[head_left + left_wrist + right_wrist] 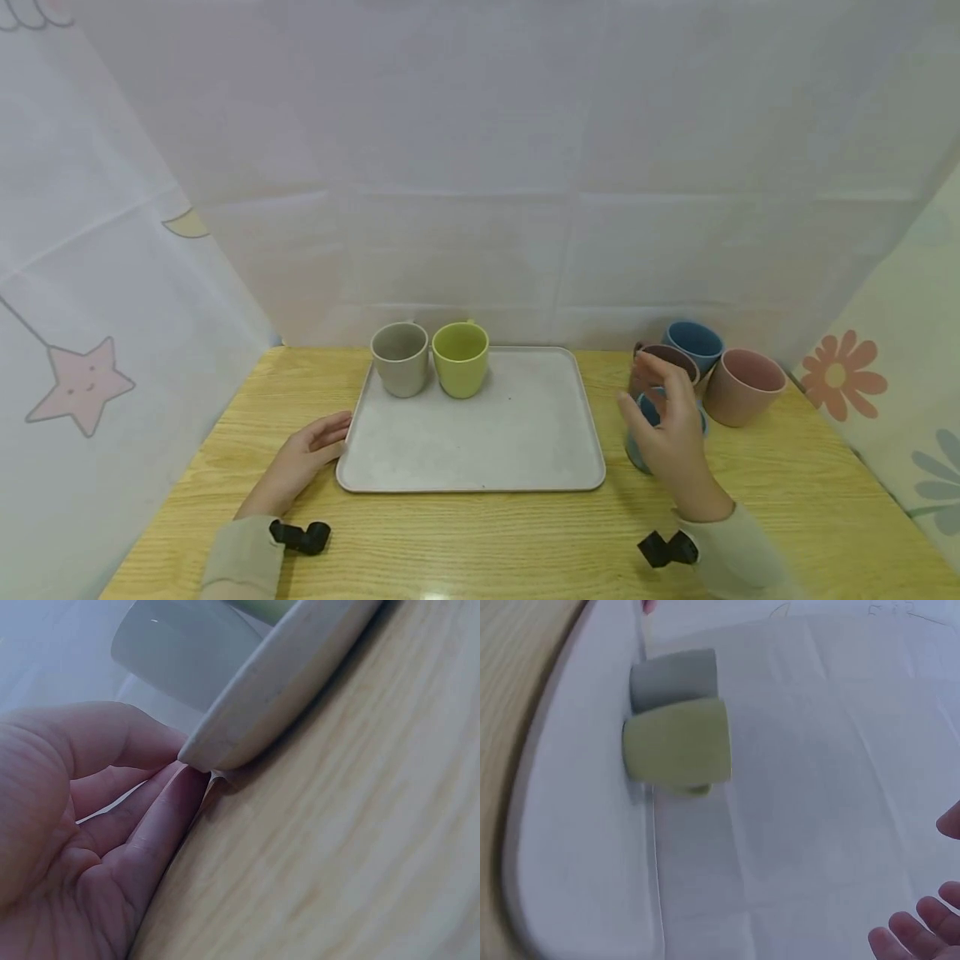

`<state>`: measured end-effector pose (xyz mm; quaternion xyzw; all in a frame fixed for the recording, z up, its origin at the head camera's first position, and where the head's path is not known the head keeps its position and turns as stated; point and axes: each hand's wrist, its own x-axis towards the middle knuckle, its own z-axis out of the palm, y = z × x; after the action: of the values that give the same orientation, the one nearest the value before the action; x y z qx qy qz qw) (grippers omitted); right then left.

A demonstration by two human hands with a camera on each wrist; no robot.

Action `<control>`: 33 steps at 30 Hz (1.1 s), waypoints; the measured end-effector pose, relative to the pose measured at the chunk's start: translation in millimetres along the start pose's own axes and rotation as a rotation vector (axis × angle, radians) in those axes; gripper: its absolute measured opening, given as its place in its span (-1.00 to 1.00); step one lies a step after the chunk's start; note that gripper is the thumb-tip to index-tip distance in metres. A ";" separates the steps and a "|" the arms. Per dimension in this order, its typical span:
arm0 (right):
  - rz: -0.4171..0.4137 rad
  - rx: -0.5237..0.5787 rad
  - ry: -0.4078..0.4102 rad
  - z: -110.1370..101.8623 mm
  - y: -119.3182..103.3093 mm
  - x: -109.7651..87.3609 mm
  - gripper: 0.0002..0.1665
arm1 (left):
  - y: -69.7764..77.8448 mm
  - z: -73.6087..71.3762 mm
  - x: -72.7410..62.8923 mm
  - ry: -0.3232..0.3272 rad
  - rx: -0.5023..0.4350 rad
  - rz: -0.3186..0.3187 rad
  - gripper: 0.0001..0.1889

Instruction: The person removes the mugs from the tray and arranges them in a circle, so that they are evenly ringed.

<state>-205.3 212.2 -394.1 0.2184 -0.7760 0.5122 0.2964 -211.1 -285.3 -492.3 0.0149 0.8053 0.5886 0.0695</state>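
Observation:
A white tray (480,450) lies on the table with a grey mug (401,358) and a yellow-green mug (461,358) upright along its back left part. My left hand (303,454) rests beside the tray's left edge, its fairly straight fingertips touching the rim, as the left wrist view shows close up. Over a blue mug (638,450) to the right of the tray hovers my right hand (671,425), thumb and fingers apart with nothing between them. It partly hides that mug. Its fingertips (907,930) show at the right of the right wrist view.
Behind the right hand cluster a dark mauve mug (671,358), another blue mug (694,343) and a pink mug (742,390). The wooden table (480,550) ends at a hanging white cloth (480,250) at the back. Printed cloths hang at both sides.

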 end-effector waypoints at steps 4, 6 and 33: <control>0.126 0.128 -0.048 30.8 0.4 15.6 -0.37 | -1.1 1.1 0.1 -0.003 -0.001 0.006 -0.39; 0.174 0.170 -0.068 48.2 3.1 23.0 -0.36 | -1.6 1.5 0.1 -0.001 -0.001 0.003 -0.39; 0.438 0.114 -0.381 186.3 50.3 71.6 0.16 | 0.7 1.4 -0.3 0.009 -0.006 0.000 -0.39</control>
<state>-333.8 56.6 -434.5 0.1541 -0.8164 0.5564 0.0151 -210.6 -283.8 -492.1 0.0120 0.8037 0.5912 0.0658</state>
